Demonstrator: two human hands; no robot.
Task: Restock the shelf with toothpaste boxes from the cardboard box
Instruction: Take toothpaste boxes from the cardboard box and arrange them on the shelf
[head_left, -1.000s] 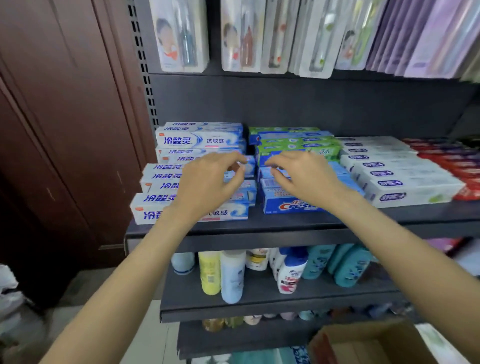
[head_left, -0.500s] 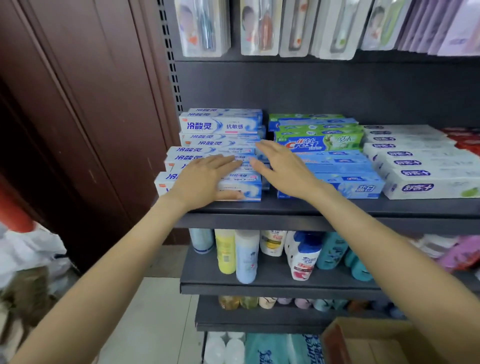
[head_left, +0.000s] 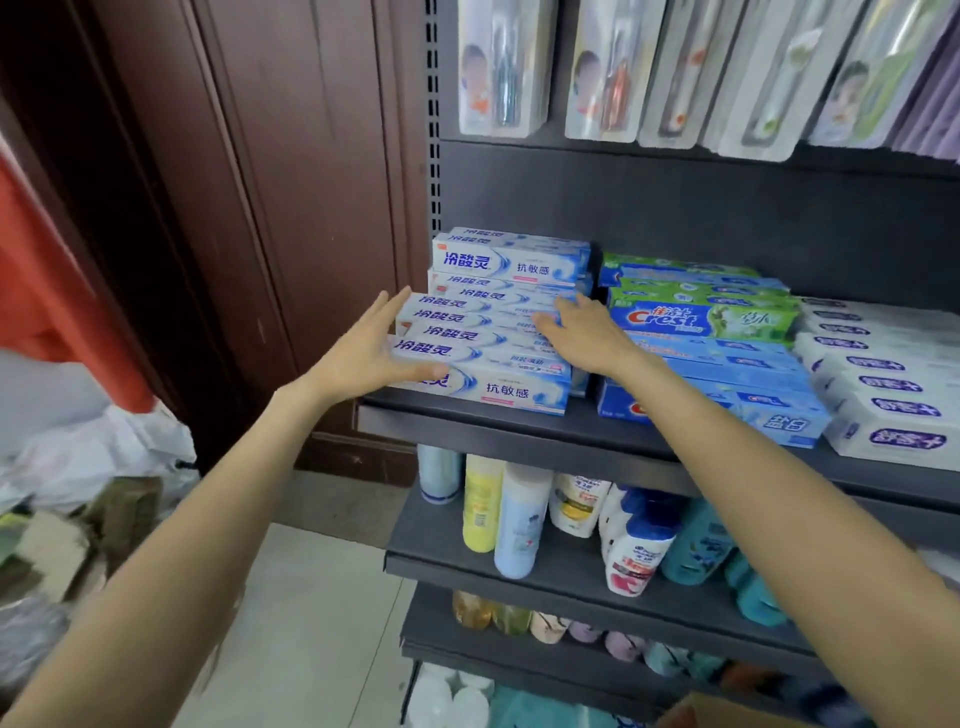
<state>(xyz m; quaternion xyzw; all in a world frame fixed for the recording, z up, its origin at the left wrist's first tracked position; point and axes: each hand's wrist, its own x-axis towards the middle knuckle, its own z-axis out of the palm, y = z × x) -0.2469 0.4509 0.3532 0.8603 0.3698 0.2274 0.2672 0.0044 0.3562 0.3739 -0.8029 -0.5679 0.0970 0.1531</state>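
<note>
Your left hand (head_left: 363, 356) lies flat against the left end of the white-and-blue toothpaste stack (head_left: 493, 332), fingers straight and thumb under the front box, gripping nothing; your right hand (head_left: 582, 332) rests on the stack's right end, fingers extended and also holding nothing. The stack sits at the far left of the dark shelf (head_left: 519, 436), stepped forward and not square. Squeeze unevenly and I'd expect the upper boxes to skew or the front box (head_left: 498, 387), close to the lip, to slide off. Push right too hard and you may shunt the Crest boxes (head_left: 701, 319) just beside. Only a corner of the cardboard box (head_left: 727, 714) shows at the bottom edge. Below are shelves of bottles (head_left: 519, 519); brown wood panelling (head_left: 260, 208) stands left, toothbrush packs (head_left: 623, 67) hang above
</note>
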